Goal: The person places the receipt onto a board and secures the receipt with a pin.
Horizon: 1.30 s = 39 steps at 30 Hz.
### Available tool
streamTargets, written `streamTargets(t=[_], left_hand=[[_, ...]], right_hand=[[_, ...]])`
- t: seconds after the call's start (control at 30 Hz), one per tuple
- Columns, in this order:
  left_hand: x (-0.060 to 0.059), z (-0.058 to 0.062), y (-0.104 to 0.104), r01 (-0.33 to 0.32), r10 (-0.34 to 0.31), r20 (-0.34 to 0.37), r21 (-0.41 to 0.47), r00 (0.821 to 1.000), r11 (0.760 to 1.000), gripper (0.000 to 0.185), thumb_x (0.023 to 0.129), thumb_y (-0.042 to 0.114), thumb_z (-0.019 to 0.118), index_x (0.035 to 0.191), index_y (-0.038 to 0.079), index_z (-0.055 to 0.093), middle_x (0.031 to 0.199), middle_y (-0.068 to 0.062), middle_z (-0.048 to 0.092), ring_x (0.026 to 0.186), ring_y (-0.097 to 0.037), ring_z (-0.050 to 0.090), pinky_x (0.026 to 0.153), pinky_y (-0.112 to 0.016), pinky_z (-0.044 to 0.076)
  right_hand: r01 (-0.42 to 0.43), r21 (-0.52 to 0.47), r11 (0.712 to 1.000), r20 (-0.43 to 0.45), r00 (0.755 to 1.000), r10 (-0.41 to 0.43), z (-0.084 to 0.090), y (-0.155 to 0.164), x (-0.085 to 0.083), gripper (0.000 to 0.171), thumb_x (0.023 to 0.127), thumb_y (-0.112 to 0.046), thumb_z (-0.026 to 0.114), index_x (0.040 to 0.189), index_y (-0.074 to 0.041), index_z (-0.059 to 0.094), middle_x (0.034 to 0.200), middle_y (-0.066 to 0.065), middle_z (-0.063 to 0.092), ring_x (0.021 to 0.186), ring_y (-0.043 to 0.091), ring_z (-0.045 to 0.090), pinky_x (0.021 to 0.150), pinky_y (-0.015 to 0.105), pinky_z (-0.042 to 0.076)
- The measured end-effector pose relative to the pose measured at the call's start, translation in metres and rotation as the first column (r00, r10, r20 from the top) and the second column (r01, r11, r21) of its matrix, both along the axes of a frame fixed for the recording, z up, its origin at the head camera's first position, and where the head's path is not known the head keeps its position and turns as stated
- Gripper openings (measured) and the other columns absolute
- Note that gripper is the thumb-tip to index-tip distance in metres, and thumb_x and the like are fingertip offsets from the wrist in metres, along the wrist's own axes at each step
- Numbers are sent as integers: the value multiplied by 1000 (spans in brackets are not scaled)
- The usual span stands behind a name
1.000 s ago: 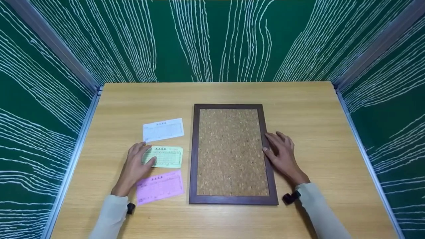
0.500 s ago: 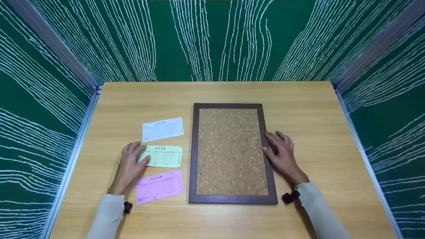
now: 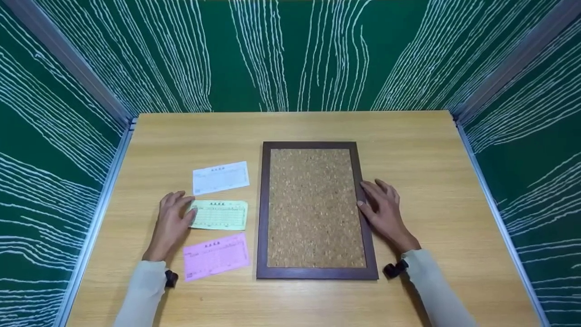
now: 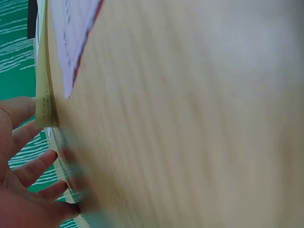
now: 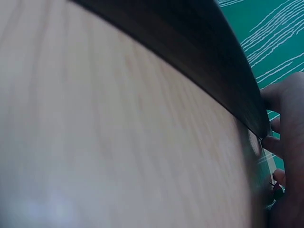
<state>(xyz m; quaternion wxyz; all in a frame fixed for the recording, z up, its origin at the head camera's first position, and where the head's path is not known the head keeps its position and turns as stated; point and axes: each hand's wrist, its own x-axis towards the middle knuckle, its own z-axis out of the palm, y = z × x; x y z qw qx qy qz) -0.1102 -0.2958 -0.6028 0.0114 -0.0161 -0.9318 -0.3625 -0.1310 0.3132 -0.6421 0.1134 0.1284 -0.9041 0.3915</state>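
In the head view my left hand rests at the left end of a green printed slip, thumb and forefinger at its edge. A white slip lies above it, and a pink slip below. The left wrist view has the hand's fingers spread, the uppermost digits near the green slip's corner. My right hand touches the right side of a cork board in a dark brown frame, thumb and fingertips along the edge. That dark frame side fills the top of the right wrist view.
The wooden table carries the board and slips flat. Green walls with white wavy lines close off the back and both sides. Black wrist cameras sit at the sleeve cuffs.
My left hand has slid left from over the green slip to its left end, uncovering more of it. The right hand stays at the board's edge; board and slips lie as before.
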Motion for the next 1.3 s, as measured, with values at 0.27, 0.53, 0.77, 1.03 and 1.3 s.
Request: streamTargets(t=[0.27, 0.53, 0.77, 1.03, 1.3], left_hand=[[-3, 5, 4, -3, 2, -19, -60, 1000, 998, 39, 107, 11, 72, 142, -5, 68, 162, -32, 46, 160, -53, 25, 129, -69, 25], [-5, 6, 8, -18, 19, 5, -126, 1000, 992, 38, 107, 8, 70, 143, -5, 67, 163, -32, 44, 160, -53, 24, 130, -68, 23], [-6, 6, 8, -10, 10, 7, -125, 1000, 992, 35, 108, 8, 69, 141, -6, 67, 164, -32, 44, 160, -52, 25, 130, -67, 22], [-7, 7, 8, -10, 9, -6, -121, 1000, 993, 30, 107, 6, 69, 135, -6, 69, 164, -31, 45, 159, -51, 28, 130, -67, 25], [-6, 3, 6, -4, 3, -11, -115, 1000, 993, 27, 108, 5, 68, 131, -9, 68, 163, -32, 46, 159, -52, 27, 130, -66, 24]], right_hand=[[4, 10, 1000, 6, 1000, -4, 1, 0, 2, 55, 102, -21, 76, 154, -7, 64, 157, 17, 62, 155, 49, 36, 125, 72, 8], [4, 18, 1000, 3, 1000, -4, 1, -1, -1, 56, 102, -22, 76, 155, -8, 64, 157, 16, 62, 155, 48, 37, 125, 72, 9], [8, 11, 1000, 4, 1000, -8, 3, -1, 2, 56, 101, -23, 77, 154, -8, 65, 157, 16, 63, 155, 48, 37, 125, 72, 9], [13, 19, 1000, 5, 1000, -13, 1, 1, 0, 56, 101, -22, 76, 154, -8, 65, 157, 16, 63, 156, 47, 37, 125, 72, 10], [7, -1, 1000, 13, 1000, -7, 2, -1, 0, 55, 102, -19, 77, 154, -6, 64, 157, 17, 62, 156, 48, 36, 125, 72, 8]])
